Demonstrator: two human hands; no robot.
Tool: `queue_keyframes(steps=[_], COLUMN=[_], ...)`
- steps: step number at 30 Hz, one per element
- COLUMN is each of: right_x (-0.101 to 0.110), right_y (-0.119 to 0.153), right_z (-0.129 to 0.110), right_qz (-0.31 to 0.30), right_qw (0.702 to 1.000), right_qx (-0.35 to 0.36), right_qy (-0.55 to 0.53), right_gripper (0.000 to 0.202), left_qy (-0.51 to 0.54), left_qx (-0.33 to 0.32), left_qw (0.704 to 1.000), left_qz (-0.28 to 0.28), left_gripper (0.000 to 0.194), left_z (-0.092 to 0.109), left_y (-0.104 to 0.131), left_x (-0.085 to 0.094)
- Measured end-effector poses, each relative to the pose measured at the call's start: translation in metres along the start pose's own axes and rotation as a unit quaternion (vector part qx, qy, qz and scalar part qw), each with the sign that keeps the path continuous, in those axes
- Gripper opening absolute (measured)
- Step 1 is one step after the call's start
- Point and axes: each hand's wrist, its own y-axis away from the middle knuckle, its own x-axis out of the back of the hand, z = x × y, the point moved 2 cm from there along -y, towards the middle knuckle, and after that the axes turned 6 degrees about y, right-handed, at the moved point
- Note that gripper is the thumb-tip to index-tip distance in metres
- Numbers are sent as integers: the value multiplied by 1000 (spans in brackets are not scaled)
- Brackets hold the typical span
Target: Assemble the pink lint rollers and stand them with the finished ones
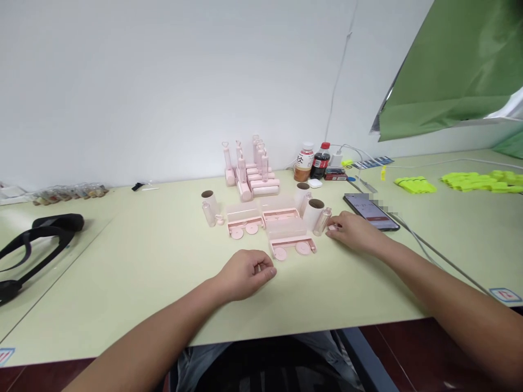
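My right hand [352,231] reaches to the right of the parts, its fingers closed on a small pink cap [333,227] at the table. The fingers partly cover it. My left hand [248,274] rests on the table with curled fingers, thumb near the index finger, nothing visible inside. Between the hands lies an opened pink case [292,246] with a clear cover and two round discs. Two more such cases, one of them [245,222], are behind it. A white roll with a cardboard core [313,216] stands beside a clear tube [322,222]. Another small pink cap [219,219] lies further left.
Several assembled pink rollers [265,185] with clear upright handles stand by the wall. Behind, right, are a white-capped bottle [303,163] and a cola bottle [320,161]. A phone [371,211] and cables lie right, near yellow fabric [414,185]. Black straps [44,234] lie left.
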Motion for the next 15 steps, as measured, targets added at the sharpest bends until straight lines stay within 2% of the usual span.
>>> queue_keyframes(steps=[6, 9, 12, 15], right_x=[1, -2, -1, 10], right_y=[0, 2, 4, 9], right_z=[-2, 1, 8, 17], right_qz=[12, 9, 7, 43], right_qw=[998, 994, 990, 987], right_qx=[2, -18, -36, -50], right_qy=[-54, -103, -137, -148], right_gripper=[24, 36, 54, 57], left_qy=[-8, -14, -33, -48], left_qx=[5, 0, -11, -27], left_qw=[1000, 1000, 999, 996], left_qz=[4, 9, 21, 72], left_gripper=[21, 20, 21, 22], left_z=[-1, 0, 5, 14], left_y=[0, -1, -1, -3], left_x=[-1, 1, 12, 35])
